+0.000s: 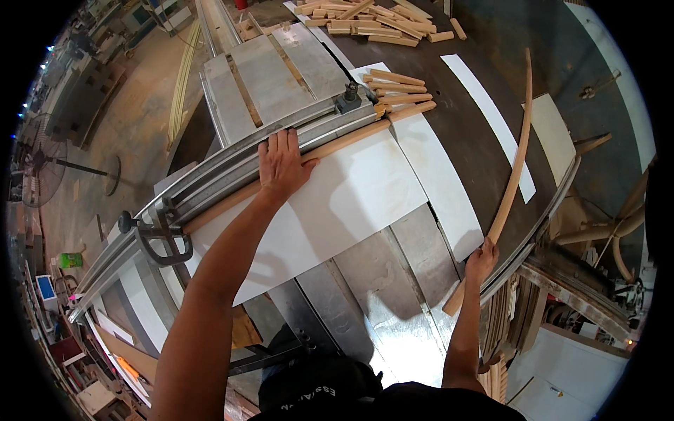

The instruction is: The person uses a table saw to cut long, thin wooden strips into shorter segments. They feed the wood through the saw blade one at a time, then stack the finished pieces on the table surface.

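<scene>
A slender wooden strip (344, 146) lies along the metal fence (242, 165), on a white board (337, 200). Across the fence and strip rests my left hand (281, 167), its fingers hooked over the fence and its thumb on the strip's near side, clamping the strip against the metal. My right hand (481, 261) is closed round the lower part of a long, curved wooden piece (516, 172). That piece slants up and away over the dark table, tapering toward its far end. Its wide near end pokes out below my hand.
Short wooden pieces (400, 89) lie past the fence's far end, near a black clamp block (348, 98). A heap of wood blocks (372, 24) sits at the back. A metal clamp (163, 235) is on the fence at left. A standing fan (49, 163) is further left.
</scene>
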{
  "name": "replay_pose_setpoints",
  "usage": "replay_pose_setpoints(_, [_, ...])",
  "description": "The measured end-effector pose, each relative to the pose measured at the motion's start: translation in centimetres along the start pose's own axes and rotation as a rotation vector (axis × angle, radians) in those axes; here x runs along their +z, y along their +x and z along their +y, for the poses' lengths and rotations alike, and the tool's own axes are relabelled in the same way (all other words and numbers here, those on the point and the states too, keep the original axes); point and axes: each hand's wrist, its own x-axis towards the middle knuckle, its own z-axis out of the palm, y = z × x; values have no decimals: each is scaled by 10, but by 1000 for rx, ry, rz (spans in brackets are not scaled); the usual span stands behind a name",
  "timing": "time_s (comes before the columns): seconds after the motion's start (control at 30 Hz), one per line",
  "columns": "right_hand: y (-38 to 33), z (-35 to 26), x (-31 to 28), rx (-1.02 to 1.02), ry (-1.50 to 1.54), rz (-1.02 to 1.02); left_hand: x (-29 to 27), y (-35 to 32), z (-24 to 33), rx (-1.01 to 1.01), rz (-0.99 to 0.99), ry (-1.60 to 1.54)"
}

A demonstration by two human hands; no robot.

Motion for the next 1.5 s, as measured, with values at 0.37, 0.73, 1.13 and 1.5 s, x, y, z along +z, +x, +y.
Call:
replay_pose_setpoints(0.37, [2, 8, 2, -27, 4, 24, 4, -4, 0, -3, 123, -15])
replay_pose_setpoints(0.73, [-1, -7, -12, -6, 31, 96, 1, -7, 9, -84, 43, -68])
replay_pose_setpoints(1.13, [-53, -9, -63, 246, 255, -318, -15, -12, 22, -129, -79, -46])
replay_pose_setpoints(1.5, [-181, -2, -120, 214, 554, -312, -8, -74, 4, 191, 55, 68])
